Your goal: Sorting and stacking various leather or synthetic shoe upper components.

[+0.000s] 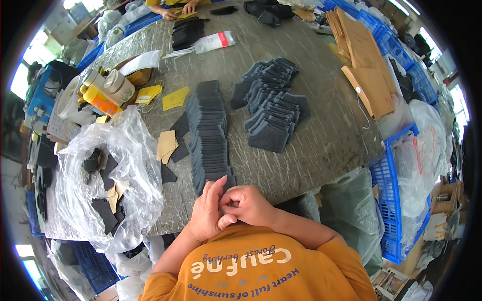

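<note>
My left hand [206, 213] and my right hand [249, 205] meet at the table's near edge, in front of my orange shirt. The left fingers are stretched upward, its thumb apart. Curled against them, the right fingers hide whatever may lie between. Just beyond runs a long overlapping row of dark grey fabric pieces [208, 130], its near end next to my fingertips. To its right lies a second, fanned heap of similar grey pieces [273, 108]. Tan pieces [166, 146] and loose dark pieces [179, 125] lie left of the row.
A clear plastic bag [135, 170] with scraps covers the table's left side. Behind it stand an orange bottle [100, 100] and a lidded jar [119, 86]. Brown paper [369, 65] and a blue crate [394, 205] flank the right. Another person's hands [190, 7] work at the far edge.
</note>
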A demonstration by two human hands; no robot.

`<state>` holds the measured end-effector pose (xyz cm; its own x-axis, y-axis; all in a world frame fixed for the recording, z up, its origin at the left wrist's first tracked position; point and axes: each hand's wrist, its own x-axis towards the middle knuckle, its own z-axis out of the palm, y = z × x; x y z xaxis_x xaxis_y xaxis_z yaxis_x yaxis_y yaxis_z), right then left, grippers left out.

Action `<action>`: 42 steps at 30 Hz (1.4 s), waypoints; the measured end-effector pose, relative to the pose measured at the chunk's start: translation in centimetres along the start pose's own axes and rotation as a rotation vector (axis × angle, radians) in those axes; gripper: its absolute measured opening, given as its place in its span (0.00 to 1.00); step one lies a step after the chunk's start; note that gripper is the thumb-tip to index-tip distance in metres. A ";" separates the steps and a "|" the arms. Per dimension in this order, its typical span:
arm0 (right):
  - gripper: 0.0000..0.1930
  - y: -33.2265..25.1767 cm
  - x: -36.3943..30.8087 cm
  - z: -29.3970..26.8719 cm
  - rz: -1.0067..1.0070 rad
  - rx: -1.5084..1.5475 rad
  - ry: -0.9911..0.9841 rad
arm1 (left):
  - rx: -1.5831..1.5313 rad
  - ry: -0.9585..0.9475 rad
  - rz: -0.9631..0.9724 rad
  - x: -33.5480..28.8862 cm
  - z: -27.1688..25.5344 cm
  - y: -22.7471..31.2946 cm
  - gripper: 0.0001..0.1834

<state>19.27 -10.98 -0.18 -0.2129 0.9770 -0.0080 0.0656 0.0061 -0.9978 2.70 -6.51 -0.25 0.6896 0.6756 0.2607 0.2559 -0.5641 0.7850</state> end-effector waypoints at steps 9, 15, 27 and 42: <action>0.06 1.1 -0.1 0.5 0.266 0.441 0.015 | -0.362 0.031 -0.008 0.6 0.4 -0.4 0.45; 0.02 1.4 0.2 0.6 0.278 0.924 0.012 | -0.944 0.205 -0.454 0.1 0.7 -0.2 0.21; 0.11 1.7 0.5 0.5 0.111 1.130 0.237 | 0.350 0.140 0.240 1.0 -2.4 1.1 0.13; 0.04 4.4 -2.5 -2.0 -0.355 -0.919 0.187 | -0.267 0.159 -0.958 -2.4 -2.5 -2.1 0.04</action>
<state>22.10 -13.00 -4.44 -0.2146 0.9039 0.3700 0.7723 0.3890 -0.5023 -1.19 -5.70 -1.09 0.1693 0.8555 -0.4893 0.4812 0.3615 0.7986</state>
